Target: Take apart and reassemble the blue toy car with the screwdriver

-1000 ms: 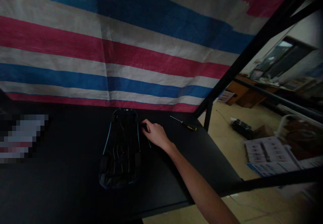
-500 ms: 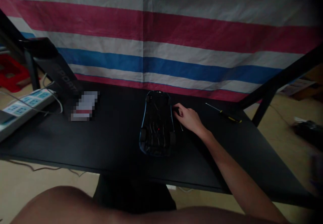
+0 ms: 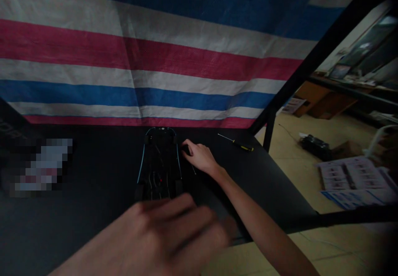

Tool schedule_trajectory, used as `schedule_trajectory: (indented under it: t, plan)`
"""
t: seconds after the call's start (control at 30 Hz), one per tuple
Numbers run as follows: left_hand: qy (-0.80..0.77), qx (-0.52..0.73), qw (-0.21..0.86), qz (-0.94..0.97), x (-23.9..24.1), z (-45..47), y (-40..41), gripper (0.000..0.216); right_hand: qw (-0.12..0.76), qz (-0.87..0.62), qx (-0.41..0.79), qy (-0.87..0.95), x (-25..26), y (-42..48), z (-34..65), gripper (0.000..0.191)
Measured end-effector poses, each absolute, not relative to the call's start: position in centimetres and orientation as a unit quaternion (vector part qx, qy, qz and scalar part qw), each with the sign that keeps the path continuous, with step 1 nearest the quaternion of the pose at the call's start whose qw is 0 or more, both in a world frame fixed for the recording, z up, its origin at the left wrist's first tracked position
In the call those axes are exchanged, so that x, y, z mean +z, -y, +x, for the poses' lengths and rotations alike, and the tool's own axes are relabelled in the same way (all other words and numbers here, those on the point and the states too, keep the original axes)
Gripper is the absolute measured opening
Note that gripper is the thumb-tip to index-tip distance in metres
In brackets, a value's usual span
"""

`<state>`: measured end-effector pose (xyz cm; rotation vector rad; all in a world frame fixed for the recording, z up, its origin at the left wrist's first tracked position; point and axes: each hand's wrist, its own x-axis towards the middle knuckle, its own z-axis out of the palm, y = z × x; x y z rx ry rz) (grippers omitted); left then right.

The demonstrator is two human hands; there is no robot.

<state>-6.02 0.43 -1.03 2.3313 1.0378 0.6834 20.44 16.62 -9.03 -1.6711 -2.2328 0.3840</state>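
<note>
A toy car [image 3: 160,159] lies upside down on the black table, its dark underside and wheels facing up and a light blue edge along its sides. Just right of it, my right hand [image 3: 200,155] rests on the tabletop with its fingers curled in. From beneath that hand pokes a thin metal rod [image 3: 194,169]; its other end is hidden. Close to the camera, my left hand [image 3: 177,234] hangs over the table's front, smeared by motion, and covers the car's near end. Its fingertips are blurred, and I see nothing in it.
A screwdriver [image 3: 241,145] with a black and yellow handle lies farther right. At the left is a blurred-out flat object [image 3: 46,164] beside a dark box [image 3: 12,137]. A striped sheet [image 3: 186,60] hangs behind the table [image 3: 99,172]. Cartons [image 3: 354,176] stand on the floor at right.
My left hand has come into view from below, in front of the car. The camera has turned to the right. My right hand stays beside the car.
</note>
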Motion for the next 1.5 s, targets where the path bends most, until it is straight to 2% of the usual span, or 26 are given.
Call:
schedule_trajectory:
  t: [0.17,0.33,0.47,0.67,0.9,1.27,1.33,1.5]
  plan:
    - [-0.374,0.141,0.181,0.899,1.0,-3.4,-9.1,0.038,0.205,-0.573,0.162,0.777,-8.9,-17.0,20.6,0.026]
    - [-0.394,0.059,0.102,0.912,0.1,-2.6,-12.7,0.022,0.290,-0.559,0.170,0.758,-7.3,-16.7,21.2,0.024]
    - [-0.381,0.076,0.126,0.913,-1.0,-3.1,-13.2,0.026,0.418,-0.510,0.212,0.721,-5.3,-15.7,21.3,0.018]
    - [-0.369,0.053,0.187,0.909,-0.7,-3.4,-13.5,0.032,0.475,-0.468,0.201,0.718,-3.5,-13.9,20.5,0.019]
    - [-0.370,0.034,0.195,0.908,-0.5,-3.2,-13.3,0.034,0.489,-0.464,0.139,0.725,-3.8,-13.1,20.2,0.010]
    - [-0.355,0.067,0.194,0.912,-1.0,-3.6,-13.1,0.033,0.439,-0.432,0.034,0.787,-2.6,-12.3,19.1,0.003]
    - [-0.355,0.066,0.192,0.913,-1.1,-3.6,-13.1,0.032,0.415,-0.439,0.024,0.796,-2.1,-12.3,18.8,0.001]
    - [-0.344,0.079,0.178,0.918,-1.7,-3.6,-13.3,0.038,0.287,-0.468,-0.042,0.835,0.5,-12.6,18.1,0.016]
